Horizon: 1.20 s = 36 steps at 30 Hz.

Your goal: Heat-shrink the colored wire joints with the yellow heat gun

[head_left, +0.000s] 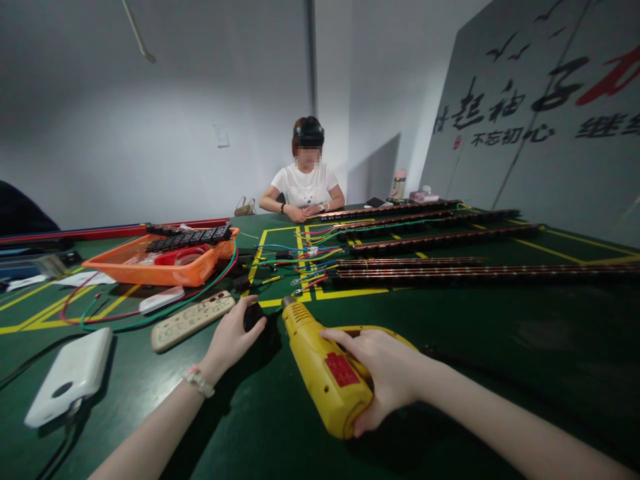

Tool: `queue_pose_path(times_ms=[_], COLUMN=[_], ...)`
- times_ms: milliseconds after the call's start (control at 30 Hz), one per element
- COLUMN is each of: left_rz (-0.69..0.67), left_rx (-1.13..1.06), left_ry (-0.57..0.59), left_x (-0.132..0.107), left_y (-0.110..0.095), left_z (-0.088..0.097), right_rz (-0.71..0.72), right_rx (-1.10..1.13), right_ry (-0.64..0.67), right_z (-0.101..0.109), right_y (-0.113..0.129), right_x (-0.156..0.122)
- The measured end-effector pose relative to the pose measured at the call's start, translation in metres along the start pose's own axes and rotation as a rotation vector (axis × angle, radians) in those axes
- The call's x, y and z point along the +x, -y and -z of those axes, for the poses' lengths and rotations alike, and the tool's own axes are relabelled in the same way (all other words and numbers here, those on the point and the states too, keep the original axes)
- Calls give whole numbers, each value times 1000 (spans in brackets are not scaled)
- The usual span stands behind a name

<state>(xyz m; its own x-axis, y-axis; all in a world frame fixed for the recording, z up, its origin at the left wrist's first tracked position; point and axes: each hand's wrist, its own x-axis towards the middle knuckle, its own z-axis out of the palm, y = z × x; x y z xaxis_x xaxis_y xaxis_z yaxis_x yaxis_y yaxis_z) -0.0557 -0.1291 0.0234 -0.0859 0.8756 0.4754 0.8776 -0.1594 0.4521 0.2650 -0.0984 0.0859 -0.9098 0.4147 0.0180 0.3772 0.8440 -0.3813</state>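
Observation:
My right hand (pixel 387 367) is wrapped round the body of a yellow heat gun (pixel 315 363), whose metal nozzle points away from me toward the wire ends. Between the thumb and fingers of my left hand (pixel 233 337) is a small black block-like piece (pixel 253 316), perhaps a plug; its far side is hidden. Just left of that hand lies a beige power strip (pixel 193 321). Beyond the nozzle, coloured wires (pixel 320 275) with bare terminals come off long dark rails (pixel 450 273) lined with copper-coloured strips.
An orange basket (pixel 195 273) holding black parts stands at the left, with red and green wires trailing round it. A white power bank (pixel 75 377) with a cable lies at the near left. Across the green table (pixel 500 347) a person (pixel 305 183) sits with both hands on its edge.

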Motion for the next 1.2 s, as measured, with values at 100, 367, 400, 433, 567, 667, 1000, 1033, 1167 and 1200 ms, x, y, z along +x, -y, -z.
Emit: queue_pose_path(times_ms=[100,367,400,433,567,667,1000,1033,1167,1200], left_rz=[116,117,117,120,139,143,54,40,9,9], left_rx=[-75,-118,-106,-96,-87,-78,-25,-27,-47,-50], left_ry=[30,19,15,13,30,61,122,124,114,111], left_x=[3,5,5,5,5,5,4,3,3,4], left_y=[3,3,4,5,7,7,9,9,8,8], left_z=[-1,-1,-2,-2,-4,-5,-8,-8,-9,-10], right_rz=[-15,-36,-28,-22,4,27,76,80,112,120], right_rx=[-17,-53,-55,-56,-56,-66,-3,7,48,54], right_ry=[3,-20,-24,-30,-42,-45,-12,-8,14,16], right_z=[1,-2,-3,-4,-7,-7,-7,-7,-4,-4], right_y=[-6,-14,-14,-15,-17,-17,5,8,15,15], right_x=[1,0,0,0,0,0,-4,-4,-5,-5])
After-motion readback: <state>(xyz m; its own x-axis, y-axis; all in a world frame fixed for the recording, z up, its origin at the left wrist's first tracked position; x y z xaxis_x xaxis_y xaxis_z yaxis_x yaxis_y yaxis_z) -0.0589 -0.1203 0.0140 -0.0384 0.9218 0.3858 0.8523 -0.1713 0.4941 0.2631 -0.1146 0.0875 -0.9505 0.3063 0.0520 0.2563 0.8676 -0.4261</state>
